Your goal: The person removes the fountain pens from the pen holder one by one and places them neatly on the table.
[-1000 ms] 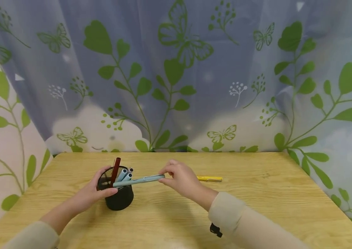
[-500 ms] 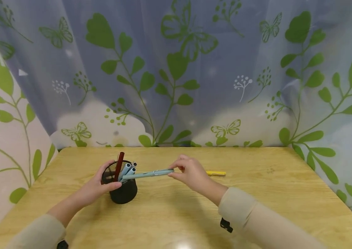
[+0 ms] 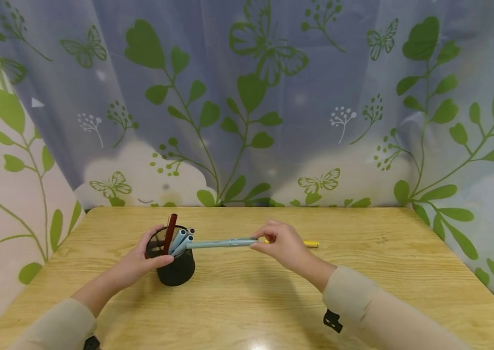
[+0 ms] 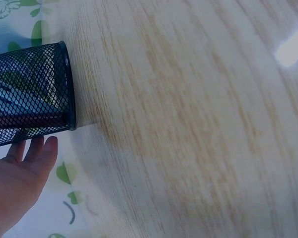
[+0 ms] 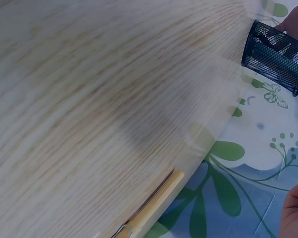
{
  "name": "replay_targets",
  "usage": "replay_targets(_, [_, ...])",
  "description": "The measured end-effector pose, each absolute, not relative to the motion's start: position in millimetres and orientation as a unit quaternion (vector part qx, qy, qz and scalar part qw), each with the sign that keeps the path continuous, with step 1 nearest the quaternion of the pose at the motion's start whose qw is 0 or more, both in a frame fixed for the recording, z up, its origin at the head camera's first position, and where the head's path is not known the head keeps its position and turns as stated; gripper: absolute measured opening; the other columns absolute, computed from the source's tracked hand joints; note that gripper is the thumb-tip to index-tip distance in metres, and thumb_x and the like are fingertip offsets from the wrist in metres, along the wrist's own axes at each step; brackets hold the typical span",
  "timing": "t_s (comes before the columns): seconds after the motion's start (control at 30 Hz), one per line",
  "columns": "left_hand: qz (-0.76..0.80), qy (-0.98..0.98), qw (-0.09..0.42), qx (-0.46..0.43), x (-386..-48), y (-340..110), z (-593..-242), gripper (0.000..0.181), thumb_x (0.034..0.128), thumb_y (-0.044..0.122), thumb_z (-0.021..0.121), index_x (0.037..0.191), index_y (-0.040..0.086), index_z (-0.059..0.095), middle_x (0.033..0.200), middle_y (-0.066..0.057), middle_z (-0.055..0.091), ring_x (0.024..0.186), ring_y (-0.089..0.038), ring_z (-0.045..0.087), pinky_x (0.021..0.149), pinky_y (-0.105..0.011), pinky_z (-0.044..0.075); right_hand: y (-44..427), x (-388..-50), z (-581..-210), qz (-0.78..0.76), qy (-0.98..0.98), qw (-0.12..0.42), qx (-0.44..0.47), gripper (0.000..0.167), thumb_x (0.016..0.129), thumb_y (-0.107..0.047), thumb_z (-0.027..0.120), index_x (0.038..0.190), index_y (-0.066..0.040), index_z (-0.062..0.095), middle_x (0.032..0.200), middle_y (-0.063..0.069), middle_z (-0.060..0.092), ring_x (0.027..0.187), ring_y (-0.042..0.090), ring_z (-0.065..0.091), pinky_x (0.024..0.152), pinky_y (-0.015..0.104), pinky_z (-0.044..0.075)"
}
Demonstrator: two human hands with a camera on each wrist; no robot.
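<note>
My left hand (image 3: 135,265) grips a black mesh pen cup (image 3: 177,271) around its upper part, thumb on the near side. A dark red pen (image 3: 170,234) leans upright in the cup beside several light blue pens (image 3: 179,240). Between thumb and fingers, my right hand (image 3: 285,246) pinches the end of another light blue pen (image 3: 222,243). That pen lies nearly level in the air, its far end by the cup's rim. In the left wrist view the fingers (image 4: 39,151) touch the mesh wall (image 4: 35,89). The right wrist view shows little of the right hand (image 5: 295,210).
A yellow pen (image 3: 311,244) lies on the wooden table (image 3: 247,301) behind the right hand, partly hidden by it. In the right wrist view the yellow pen (image 5: 154,203) is near the table's far edge. A patterned curtain (image 3: 212,121) hangs beyond that edge.
My right hand has drawn the light blue pen rightward, away from the cup, and the pen is now more level. The left hand stays on the cup. The whole view has shifted slightly.
</note>
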State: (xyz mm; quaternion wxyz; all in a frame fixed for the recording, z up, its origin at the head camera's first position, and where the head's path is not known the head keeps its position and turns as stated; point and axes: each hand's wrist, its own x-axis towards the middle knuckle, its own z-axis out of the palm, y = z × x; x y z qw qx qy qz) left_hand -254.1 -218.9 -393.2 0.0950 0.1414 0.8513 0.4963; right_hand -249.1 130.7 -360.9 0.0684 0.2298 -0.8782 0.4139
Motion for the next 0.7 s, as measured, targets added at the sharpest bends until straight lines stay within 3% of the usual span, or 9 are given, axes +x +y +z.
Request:
replay_targets(0.33, [0.497,0.851,0.096,0.138,-255.1,-218.2,-393.2,0.082,0.0886,0.028,0.065,0.147,0.018,0.008,0.137,-0.029,0.032,0.121,-0.042,0.039,0.091,-0.051,0.039,146.9,-247.2,-361.6,0.424,-0.880,0.057,0.206,0.015,0.079,-0.017,0.075,0.093,-0.013,0.074,0.070,-0.002,0.046,0.064,0.015,0.038,0.056,0.026,0.032])
replay_targets(0.7, [0.499,0.850,0.108,0.131,-252.4,-218.6,-390.0,0.082,0.0892,0.030,0.063,0.148,0.019,0.007,0.143,-0.028,0.021,0.126,-0.045,0.032,0.093,-0.055,0.035,167.1,-247.6,-367.3,0.418,-0.887,0.057,0.188,0.013,0.079,-0.016,0.075,0.091,-0.012,0.073,0.072,-0.001,0.047,0.065,0.016,0.038,0.056,0.026,0.033])
